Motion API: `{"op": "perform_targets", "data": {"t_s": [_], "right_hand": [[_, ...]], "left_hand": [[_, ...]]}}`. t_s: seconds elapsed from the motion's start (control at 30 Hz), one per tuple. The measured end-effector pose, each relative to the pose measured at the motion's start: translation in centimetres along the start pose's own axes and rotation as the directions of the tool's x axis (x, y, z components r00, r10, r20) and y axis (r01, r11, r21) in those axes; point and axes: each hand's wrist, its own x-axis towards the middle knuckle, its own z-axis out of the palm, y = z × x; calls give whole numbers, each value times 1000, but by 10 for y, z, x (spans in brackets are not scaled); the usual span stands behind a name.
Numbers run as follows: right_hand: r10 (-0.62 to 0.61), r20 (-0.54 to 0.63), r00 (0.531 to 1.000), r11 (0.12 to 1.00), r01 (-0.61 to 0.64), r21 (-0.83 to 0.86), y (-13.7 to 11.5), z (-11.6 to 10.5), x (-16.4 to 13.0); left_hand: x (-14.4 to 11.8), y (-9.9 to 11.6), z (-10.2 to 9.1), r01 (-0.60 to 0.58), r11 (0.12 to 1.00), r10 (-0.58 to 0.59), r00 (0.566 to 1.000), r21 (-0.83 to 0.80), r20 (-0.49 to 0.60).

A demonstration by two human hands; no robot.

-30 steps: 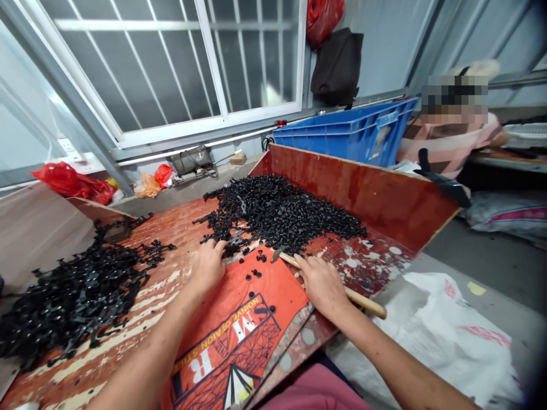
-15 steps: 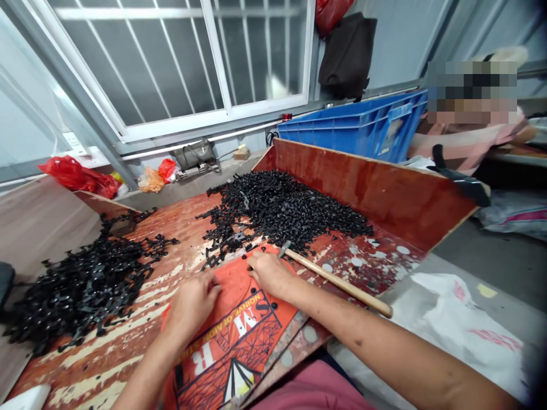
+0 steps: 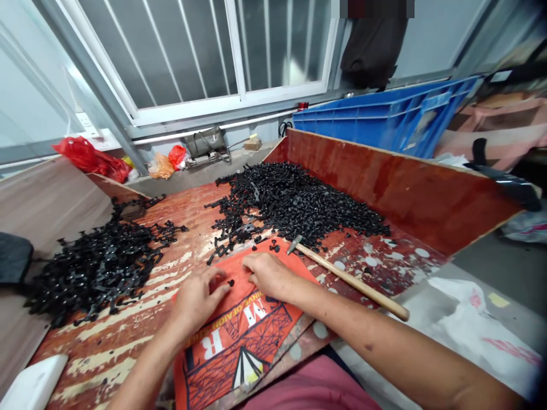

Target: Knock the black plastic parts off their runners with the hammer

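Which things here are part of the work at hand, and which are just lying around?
In use: left hand, right hand, small black piece, orange mat, black parts pile.
Lying about: hammer, blue crate, red bag.

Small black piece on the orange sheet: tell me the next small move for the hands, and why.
Probably pinch it up with the left hand. The small black piece lies loose on the orange sheet, just off that hand's fingers, with the right hand resting flat beside it. The hammer lies untouched to the right.
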Motion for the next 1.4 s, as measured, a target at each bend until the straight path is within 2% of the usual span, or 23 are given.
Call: {"op": "perform_targets", "data": {"t_s": [0.07, 0.17, 0.3, 0.43, 0.53, 0.63, 0.7, 0.8, 0.93, 1.03, 1.1, 1.17, 1.27, 1.33, 1.4], "right_hand": [[22, -47, 999, 999, -23, -25, 17, -19, -2], [122, -110, 986, 986, -133, -103, 46, -43, -6], [142, -46, 989, 975, -148, -167, 70, -48, -11], [128, -41, 991, 967, -134, -215, 67, -37, -14], [116, -52, 992, 963, -126, -239, 61, -35, -15], [87, -43, 995, 964, -95, -247, 58, -36, -14], [61, -24, 998, 967, -66, -246, 56, -36, -11], [47, 18, 999, 970, -41, -241, 55, -33, -6], [98, 51, 994, 967, -83, -239, 52, -28, -2], [162, 61, 985, 961, -143, -238, 49, -24, 2], [201, 72, 977, 955, -179, -237, 47, -23, 6], [225, 84, 971, 952, -200, -233, 46, -24, 8], [223, 75, 972, 955, -202, -219, 45, -25, 6], [198, 48, 979, 962, -185, -201, 45, -25, 3], [165, 12, 986, 972, -160, -174, 47, -24, -1]], "left_hand": [[6, 5, 5, -63, 998, 63, 998, -12, 19], [10, 4, 5, -114, 992, 110, 990, 48, 84], [20, 6, -10, -144, 966, 123, 986, 213, 109], [33, 20, -18, -121, 949, 91, 989, 290, 114], [33, 23, -10, -78, 928, 13, 984, 364, 176], [27, 16, 0, -80, 950, 14, 977, 302, 212], [20, 12, 6, -64, 967, 19, 983, 247, 180], [4, 13, 11, -33, 952, 6, 996, 303, 90], [-27, 17, 17, -108, 916, 77, 993, 387, 95], [-44, 14, 14, -181, 921, 167, 984, 344, 70], [-44, 11, 7, -200, 938, 201, 979, 284, 25], [-30, 13, -3, -193, 961, 200, 980, 197, -16], [14, 28, -11, -157, 987, 159, 984, 29, -81], [51, 44, -7, -125, 992, 123, 990, -33, -72], [85, 59, 3, -96, 995, 95, 994, -19, -44]]}}
